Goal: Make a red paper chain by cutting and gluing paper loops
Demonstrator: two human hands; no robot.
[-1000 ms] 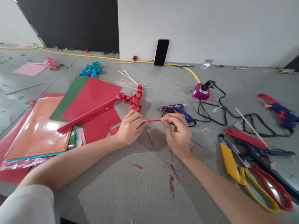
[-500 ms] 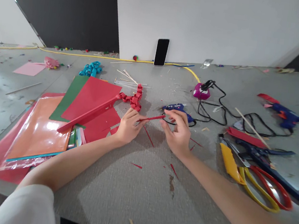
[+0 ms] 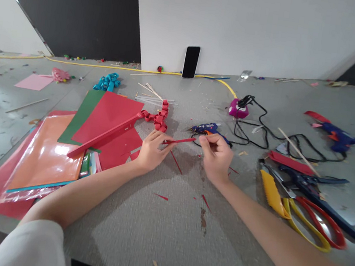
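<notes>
My left hand [image 3: 154,152] pinches a narrow strip of red paper [image 3: 183,141] by its left end, and the strip points right across the middle of the table. Just past the strip's free end is my right hand [image 3: 216,158], a small gap away from it. Its thumb and forefinger are pressed together, and whatever may be between them is too small to tell. Behind my hands lie a curly red paper chain [image 3: 158,119] and a blue glue gun [image 3: 205,128], partly covered by my right hand.
On the left, red paper sheets [image 3: 114,111] lie near a plastic sleeve with orange paper [image 3: 52,155]. To the right are scissors with yellow and red handles [image 3: 310,222] and a second glue gun [image 3: 338,136]. A phone [image 3: 191,62] leans on the wall. A black cord [image 3: 264,114] runs behind.
My right hand has drawn back slightly to the right from the strip's end, and its fingers have closed into a pinch. My left hand stays in place with the strip.
</notes>
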